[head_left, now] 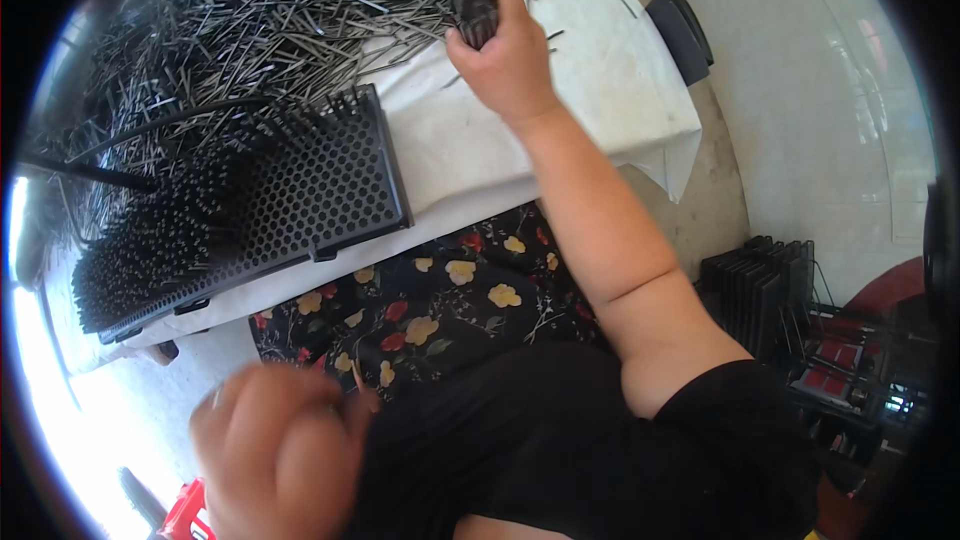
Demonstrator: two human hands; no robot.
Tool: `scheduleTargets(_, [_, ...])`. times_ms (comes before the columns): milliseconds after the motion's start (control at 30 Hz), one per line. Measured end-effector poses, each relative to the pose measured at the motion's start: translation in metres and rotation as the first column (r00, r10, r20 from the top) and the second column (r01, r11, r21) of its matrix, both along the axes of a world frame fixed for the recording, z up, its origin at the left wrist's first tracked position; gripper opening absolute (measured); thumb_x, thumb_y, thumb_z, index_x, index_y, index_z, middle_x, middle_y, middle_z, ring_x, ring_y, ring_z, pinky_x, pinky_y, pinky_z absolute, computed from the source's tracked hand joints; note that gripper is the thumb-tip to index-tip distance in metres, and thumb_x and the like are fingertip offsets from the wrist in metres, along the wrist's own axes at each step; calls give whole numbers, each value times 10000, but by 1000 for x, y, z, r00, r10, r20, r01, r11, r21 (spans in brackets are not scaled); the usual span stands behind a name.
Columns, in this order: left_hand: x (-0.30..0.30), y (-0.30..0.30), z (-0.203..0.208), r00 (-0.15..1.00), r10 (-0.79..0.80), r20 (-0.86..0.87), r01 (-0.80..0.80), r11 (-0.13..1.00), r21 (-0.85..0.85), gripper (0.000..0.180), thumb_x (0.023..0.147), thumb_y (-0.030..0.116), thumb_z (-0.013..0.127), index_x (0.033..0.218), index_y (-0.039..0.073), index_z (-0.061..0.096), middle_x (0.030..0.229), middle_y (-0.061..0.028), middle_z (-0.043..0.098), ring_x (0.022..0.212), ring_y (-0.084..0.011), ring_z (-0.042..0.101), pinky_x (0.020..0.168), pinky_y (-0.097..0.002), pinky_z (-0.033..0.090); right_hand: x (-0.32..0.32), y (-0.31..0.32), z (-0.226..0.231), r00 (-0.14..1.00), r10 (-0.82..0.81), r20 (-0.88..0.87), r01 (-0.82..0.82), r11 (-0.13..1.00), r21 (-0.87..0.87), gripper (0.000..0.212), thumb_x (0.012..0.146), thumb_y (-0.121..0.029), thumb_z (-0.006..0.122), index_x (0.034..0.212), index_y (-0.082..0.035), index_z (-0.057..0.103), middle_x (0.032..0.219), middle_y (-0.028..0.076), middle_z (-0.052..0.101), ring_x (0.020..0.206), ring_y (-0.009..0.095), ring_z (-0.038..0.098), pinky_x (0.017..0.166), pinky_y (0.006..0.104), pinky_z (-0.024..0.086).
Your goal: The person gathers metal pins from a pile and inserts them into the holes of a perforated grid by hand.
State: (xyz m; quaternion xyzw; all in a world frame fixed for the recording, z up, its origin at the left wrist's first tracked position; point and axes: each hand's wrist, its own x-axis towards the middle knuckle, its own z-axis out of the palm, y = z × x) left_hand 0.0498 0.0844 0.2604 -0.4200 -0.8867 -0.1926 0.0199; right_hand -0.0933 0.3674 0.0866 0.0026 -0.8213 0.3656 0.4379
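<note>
At the far edge of the pile, my right hand (pixel 510 55) is closed round a bundle of thin black sticks (pixel 476 15), seen nearly end-on. Loose sticks of the same sort (pixel 290 20) lie heaped to its left on the white-covered table. My left hand (pixel 280 450) is raised close at the lower left, blurred, with its fingers curled in. Whatever it may hold is hidden. Between the hands stands a black perforated tray (pixel 340 175). Many upright black sticks (pixel 160 250) fill its left part and far edge, while rows of round holes show on the right.
A white cloth (pixel 600 90) covers the table, its corner hanging at the right. A dark box-like object (pixel 680 37) sits beyond that edge. Black racks (pixel 760 290) stand on the floor at the right. Flowered dark fabric (pixel 430 310) lies below the table edge.
</note>
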Motion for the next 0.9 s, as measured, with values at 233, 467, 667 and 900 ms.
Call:
scheduleTargets(233, [-25,-26,-97,984,121,128,-131,989,68,206,704,27,752,846,38,604,875,-98,645,703,-289,635,608,-364,514,14,-1,-23,928,234,288,-272,957,99,463,749,-50,697,1187,-120,564,1010,115,670,866,285,668,765,348,527])
scheduleTargets(467, [-32,-48,-115,926,308,217,-339,932,127,273,760,96,750,996,35,627,900,-121,642,759,-315,647,635,-386,528,-5,-1,-62,981,64,184,12,924,-381,458,738,-79,713,1161,-50,541,886,55,565,759,160,543,699,293,476])
scheduleTargets(667, [-30,-46,-136,930,217,297,-281,940,193,416,812,166,709,1184,53,560,968,-128,622,829,-319,649,690,-409,533,14,19,-73,973,230,35,-174,818,-549,620,803,82,671,1349,-121,458,1023,47,567,806,121,574,746,260,499])
scheduleTargets(900, [-23,-46,-149,963,171,208,-246,874,419,456,793,145,713,1206,56,544,984,-120,624,828,-317,654,687,-406,537,20,17,-64,983,186,9,-167,902,-398,570,869,54,633,1387,-52,420,1013,75,620,908,162,587,851,286,483])
